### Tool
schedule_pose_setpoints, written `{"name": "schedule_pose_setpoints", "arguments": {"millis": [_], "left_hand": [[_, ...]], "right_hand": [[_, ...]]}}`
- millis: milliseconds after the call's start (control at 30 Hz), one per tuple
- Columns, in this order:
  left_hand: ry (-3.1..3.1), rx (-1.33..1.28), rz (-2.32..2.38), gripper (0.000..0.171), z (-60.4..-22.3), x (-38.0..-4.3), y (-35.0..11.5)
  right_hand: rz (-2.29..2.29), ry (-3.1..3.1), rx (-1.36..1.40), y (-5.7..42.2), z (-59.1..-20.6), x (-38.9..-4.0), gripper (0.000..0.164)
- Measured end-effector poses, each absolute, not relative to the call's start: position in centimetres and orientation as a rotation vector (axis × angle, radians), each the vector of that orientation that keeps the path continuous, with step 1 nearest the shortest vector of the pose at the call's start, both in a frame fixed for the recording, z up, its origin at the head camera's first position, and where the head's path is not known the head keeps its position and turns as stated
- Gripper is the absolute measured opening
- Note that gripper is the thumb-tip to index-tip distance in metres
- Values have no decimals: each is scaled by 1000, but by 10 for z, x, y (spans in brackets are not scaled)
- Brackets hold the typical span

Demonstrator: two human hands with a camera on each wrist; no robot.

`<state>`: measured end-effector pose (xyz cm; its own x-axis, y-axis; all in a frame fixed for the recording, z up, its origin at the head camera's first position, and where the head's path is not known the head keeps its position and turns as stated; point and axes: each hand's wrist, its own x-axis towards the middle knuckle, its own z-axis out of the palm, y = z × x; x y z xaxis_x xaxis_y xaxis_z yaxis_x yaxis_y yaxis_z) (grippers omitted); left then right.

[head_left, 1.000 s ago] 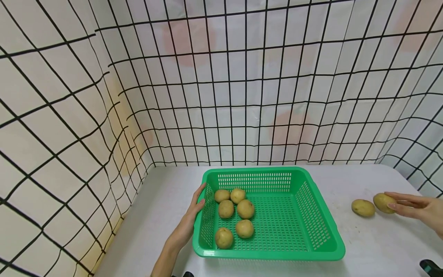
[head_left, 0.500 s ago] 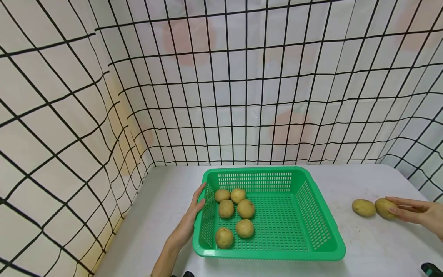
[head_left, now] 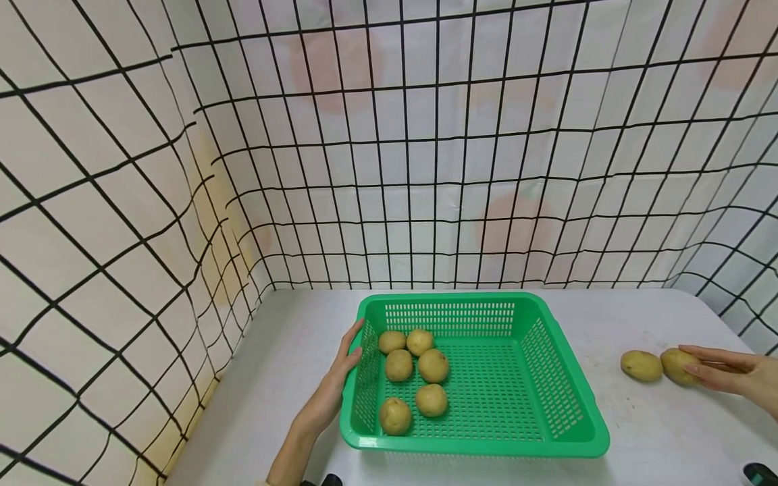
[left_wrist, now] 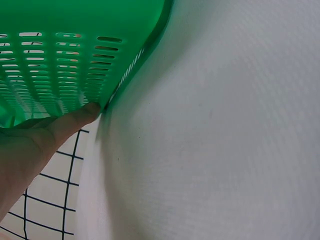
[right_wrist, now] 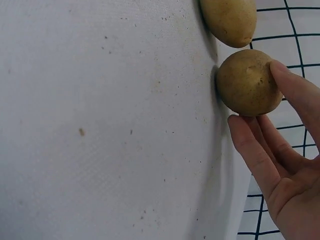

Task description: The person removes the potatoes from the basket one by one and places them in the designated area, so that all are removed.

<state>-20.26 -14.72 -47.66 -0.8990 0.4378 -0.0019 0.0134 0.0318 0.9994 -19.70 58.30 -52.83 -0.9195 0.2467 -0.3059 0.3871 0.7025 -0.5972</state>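
On the table's right side my right hand [head_left: 738, 374] pinches a potato [head_left: 681, 366] between thumb and fingertips. Close up, in the right wrist view, the thumb touches this potato [right_wrist: 250, 82] on one side and the fingers lie on the other. A second, longer potato [head_left: 641, 365] lies right next to it. My left hand [head_left: 331, 388] rests against the left side of a green plastic basket [head_left: 474, 447], its fingers fairly straight. One finger [left_wrist: 75, 120] touches the slotted outer wall [left_wrist: 75, 55] under the rim. Inside the basket, several potatoes [head_left: 433, 365] sit toward the left.
The white table [head_left: 267, 351] carries small dirt specks near the loose potatoes. A black wire grid [head_left: 435, 142] over white sheeting stands behind and at both sides. A dark object [head_left: 760, 472] shows at the lower right edge.
My right hand and its potato have come slightly nearer the front edge, beside the other loose potato. The left hand and the basket stay in place.
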Motion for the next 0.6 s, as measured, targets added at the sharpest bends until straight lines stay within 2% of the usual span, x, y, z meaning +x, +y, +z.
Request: {"name": "schedule_pose_setpoints", "arguments": {"millis": [267, 433, 600], "left_hand": [[2005, 440, 1954, 54, -477, -202, -146], [2010, 440, 1955, 53, -476, -202, -146], [2016, 439, 1949, 53, -477, -202, -147]], "right_hand": [[-985, 2769, 536, 587, -529, -201, 108], [-1017, 2841, 521, 557, -498, -189, 105], [-946, 2997, 426, 528, -471, -182, 89]]}}
